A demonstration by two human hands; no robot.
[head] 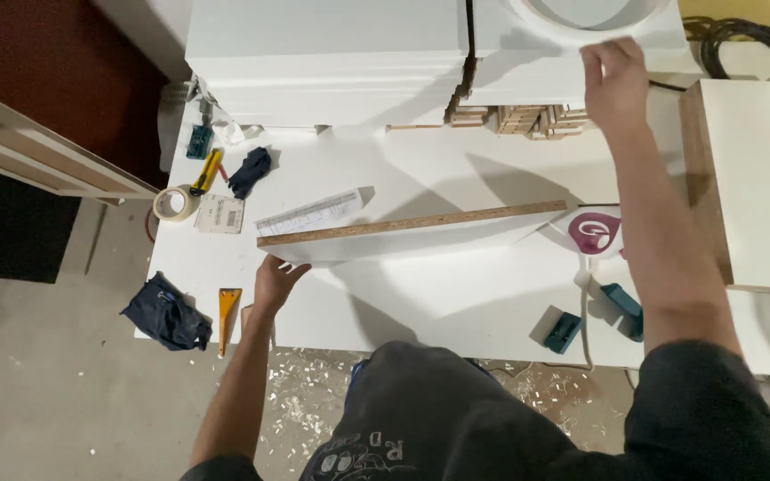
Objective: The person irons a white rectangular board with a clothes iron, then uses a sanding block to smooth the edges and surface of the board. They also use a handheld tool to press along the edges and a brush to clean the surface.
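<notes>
White and broad, the surface (421, 294) fills the head view, with wood chips scattered on the concrete floor (46, 383) below its near edge. Your left hand (276, 278) holds the near left corner of a white board (403, 240), fingers curled under it, so the board stands tilted with its raw chipboard edge up. Your right hand (615, 82) reaches far forward, fingers loosely bent on the stack of white panels (331, 62) at the back; whether it grips anything, I cannot tell.

By my reading the board is only half lifted: its right end rests on the surface near a purple-and-white iron (593, 233), whose cord runs close by.

Room is tight on the left, where tape (174, 204), a yellow knife (206, 171) and a dark cloth (249, 171) lie near the board's corner. You have open surface in front of you; two teal blocks (563, 330) sit at the right.
</notes>
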